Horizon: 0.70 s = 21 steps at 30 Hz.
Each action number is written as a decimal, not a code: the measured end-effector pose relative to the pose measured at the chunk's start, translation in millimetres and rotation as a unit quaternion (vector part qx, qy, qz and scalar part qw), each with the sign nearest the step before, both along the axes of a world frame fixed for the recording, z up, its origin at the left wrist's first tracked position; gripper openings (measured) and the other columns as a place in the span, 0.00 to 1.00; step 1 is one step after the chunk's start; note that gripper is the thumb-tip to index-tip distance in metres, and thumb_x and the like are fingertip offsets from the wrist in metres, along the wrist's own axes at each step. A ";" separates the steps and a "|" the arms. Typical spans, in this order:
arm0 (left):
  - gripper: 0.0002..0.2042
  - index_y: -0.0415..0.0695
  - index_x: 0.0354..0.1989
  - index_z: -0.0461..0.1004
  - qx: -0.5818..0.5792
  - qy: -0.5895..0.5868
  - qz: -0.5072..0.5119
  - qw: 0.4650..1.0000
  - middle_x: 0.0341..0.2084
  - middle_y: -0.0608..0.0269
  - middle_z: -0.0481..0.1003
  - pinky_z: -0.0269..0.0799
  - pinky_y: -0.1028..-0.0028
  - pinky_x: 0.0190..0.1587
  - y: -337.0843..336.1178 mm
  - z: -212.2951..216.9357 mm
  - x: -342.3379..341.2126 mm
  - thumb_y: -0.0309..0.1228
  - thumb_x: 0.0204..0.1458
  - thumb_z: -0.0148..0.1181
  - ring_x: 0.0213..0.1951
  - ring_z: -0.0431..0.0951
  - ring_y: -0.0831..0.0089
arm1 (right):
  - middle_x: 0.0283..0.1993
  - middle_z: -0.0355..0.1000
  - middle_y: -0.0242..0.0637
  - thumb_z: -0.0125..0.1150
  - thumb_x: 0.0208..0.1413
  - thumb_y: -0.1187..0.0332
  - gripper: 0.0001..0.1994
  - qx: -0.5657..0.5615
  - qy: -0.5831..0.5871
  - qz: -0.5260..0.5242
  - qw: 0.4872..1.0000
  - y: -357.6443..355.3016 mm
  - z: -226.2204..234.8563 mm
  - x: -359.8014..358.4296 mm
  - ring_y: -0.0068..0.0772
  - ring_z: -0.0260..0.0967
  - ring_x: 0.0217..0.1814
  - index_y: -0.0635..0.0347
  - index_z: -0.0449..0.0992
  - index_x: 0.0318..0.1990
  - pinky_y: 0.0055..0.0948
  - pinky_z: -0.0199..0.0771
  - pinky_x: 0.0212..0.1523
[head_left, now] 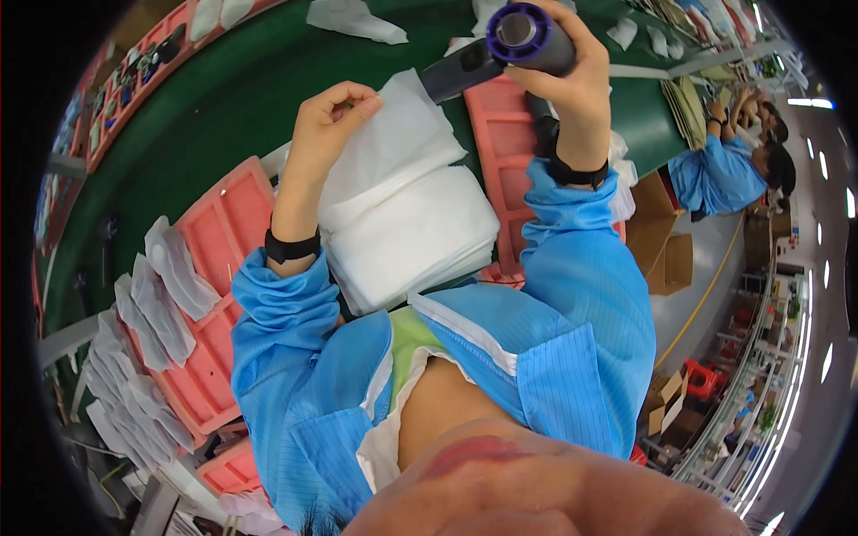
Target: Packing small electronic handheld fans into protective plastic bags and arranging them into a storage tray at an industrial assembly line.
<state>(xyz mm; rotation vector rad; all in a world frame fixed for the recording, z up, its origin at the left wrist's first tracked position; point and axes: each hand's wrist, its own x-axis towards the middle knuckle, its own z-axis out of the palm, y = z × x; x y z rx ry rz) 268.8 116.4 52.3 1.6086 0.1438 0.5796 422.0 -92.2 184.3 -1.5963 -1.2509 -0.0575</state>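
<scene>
My right hand (579, 79) grips the round head of a dark grey hair dryer (465, 70) with a purple ring on its end face. The dryer's handle points left and down, its tip beside the upper edge of a thin white bag (407, 125). At that bag's upper left edge, the thumb and fingers of my left hand (326, 125) are pinched together on it. The bag lies over the top of a stack of white bags (416, 219) in front of my chest. Whether the handle tip is inside the bag's mouth, I cannot tell.
Pink trays flank the stack, one at left (223, 214) and one at right (502, 147). Several wrapped pieces (170, 304) rest on the left tray. A green belt (241, 98) runs beyond. Cardboard boxes (657, 241) stand at right, near a co-worker in blue (719, 179).
</scene>
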 end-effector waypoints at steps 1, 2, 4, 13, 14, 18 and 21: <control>0.06 0.41 0.33 0.78 -0.013 -0.005 -0.015 1.000 0.24 0.72 0.74 0.60 0.82 0.27 0.9 0.8 -1.9 0.28 0.48 0.65 0.24 0.65 0.86 | 0.43 0.71 0.35 0.67 0.29 0.72 0.31 0.035 0.037 0.021 0.999 2.8 -0.9 -0.2 0.26 0.69 0.47 0.67 0.70 0.49 0.24 0.66 0.51; 0.06 0.41 0.33 0.78 -0.015 -0.005 -0.007 1.000 0.24 0.72 0.74 0.60 0.82 0.27 2.4 -1.2 -2.5 0.28 0.48 0.65 0.24 0.65 0.86 | 0.44 0.71 0.35 0.67 0.28 0.72 0.31 0.068 0.075 0.040 0.994 5.3 -1.5 0.7 0.27 0.69 0.47 0.69 0.70 0.49 0.24 0.66 0.51; 0.06 0.41 0.31 0.78 0.053 0.022 -0.001 0.998 0.24 0.70 0.74 0.61 0.81 0.26 4.8 -8.8 -0.7 0.29 0.48 0.65 0.24 0.67 0.83 | 0.44 0.70 0.35 0.66 0.27 0.73 0.32 0.077 0.084 0.045 0.992 6.8 -0.6 5.0 0.27 0.69 0.47 0.69 0.70 0.49 0.24 0.66 0.51; 0.10 0.43 0.30 0.74 0.376 0.133 0.122 0.909 0.30 0.60 0.74 0.70 0.64 0.28 -39.9 -33.3 12.6 0.34 0.45 0.66 0.27 0.76 0.59 | 0.43 0.70 0.33 0.67 0.26 0.74 0.31 0.064 0.124 0.017 0.990 16.8 -12.2 7.3 0.25 0.68 0.47 0.68 0.71 0.48 0.22 0.65 0.50; 0.10 0.43 0.30 0.74 0.377 0.133 0.121 0.908 0.30 0.60 0.74 0.70 0.64 0.28 -42.8 -36.7 15.1 0.34 0.45 0.66 0.27 0.76 0.59 | 0.43 0.70 0.33 0.67 0.26 0.74 0.31 0.048 0.102 0.006 0.994 17.7 -15.1 8.9 0.24 0.67 0.47 0.68 0.71 0.48 0.22 0.65 0.50; 0.11 0.44 0.32 0.74 0.322 0.104 0.097 0.936 0.31 0.61 0.74 0.71 0.62 0.30 -59.9 -29.2 15.8 0.35 0.45 0.66 0.29 0.76 0.58 | 0.42 0.69 0.32 0.66 0.27 0.75 0.30 0.034 0.068 -0.006 0.997 18.7 -15.9 6.6 0.23 0.67 0.46 0.67 0.71 0.47 0.21 0.64 0.50; 0.09 0.46 0.30 0.73 0.411 0.165 0.006 0.897 0.30 0.61 0.73 0.71 0.63 0.31 -57.7 -36.5 9.0 0.34 0.46 0.65 0.30 0.76 0.58 | 0.41 0.69 0.32 0.66 0.27 0.74 0.29 0.030 0.089 -0.005 0.996 20.4 -13.3 -1.0 0.23 0.66 0.46 0.67 0.71 0.47 0.21 0.64 0.49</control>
